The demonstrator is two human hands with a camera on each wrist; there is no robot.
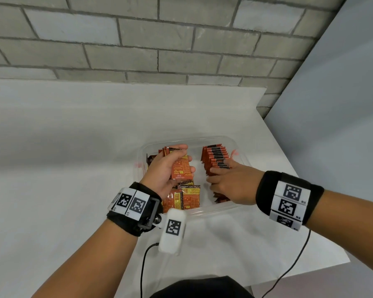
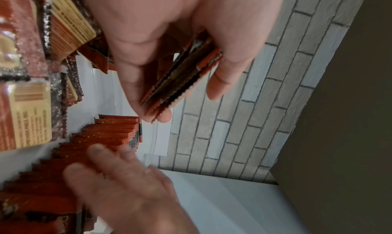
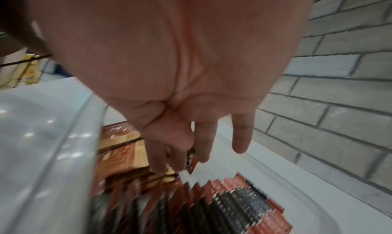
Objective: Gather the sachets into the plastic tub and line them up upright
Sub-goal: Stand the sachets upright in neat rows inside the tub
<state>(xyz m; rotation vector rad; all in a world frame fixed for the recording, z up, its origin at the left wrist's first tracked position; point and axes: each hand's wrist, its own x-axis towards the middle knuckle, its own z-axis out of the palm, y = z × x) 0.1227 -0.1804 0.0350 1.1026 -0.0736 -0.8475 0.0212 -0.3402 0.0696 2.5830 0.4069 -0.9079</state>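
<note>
Sachets (image 1: 180, 168) gripped by left hand (image 1: 166, 168); right hand (image 1: 228, 186) fingers straight on upright row (image 1: 216, 159).

A plain recording or test setup rather than a lived-in room: white worktop (image 1: 73, 136) against a grey brick-pattern wall (image 1: 138, 39), bare grey panel (image 1: 342, 104) at right.

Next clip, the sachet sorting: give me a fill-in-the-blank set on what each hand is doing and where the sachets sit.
1. The left hand grips a small stack of ____.
2. The upright row of sachets stands on the ____ side of the clear plastic tub.
3. The right hand rests on the ____ end of that row.
4. The loose sachets lie ____ below the left hand.

Missing words: sachets; right; near; flat
</note>
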